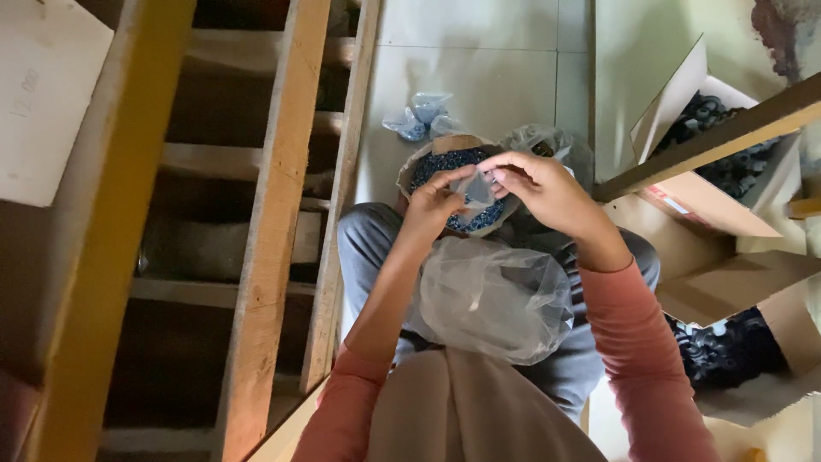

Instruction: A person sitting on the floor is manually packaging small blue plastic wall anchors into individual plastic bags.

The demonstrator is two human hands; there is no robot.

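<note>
While both hands, left [434,205] and right [547,190], pinch it, the small clear bag [475,188] looks thin and crumpled.

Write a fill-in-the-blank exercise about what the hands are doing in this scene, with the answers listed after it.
1. The left hand and the right hand together hold a small clear ____ bag.
2. Under the hands stands a round container of small ____ pieces.
3. A large crumpled clear bag lies on the person's ____.
4. At the right, open ____ boxes hold dark round parts.

Missing words: plastic; dark; lap; cardboard
</note>
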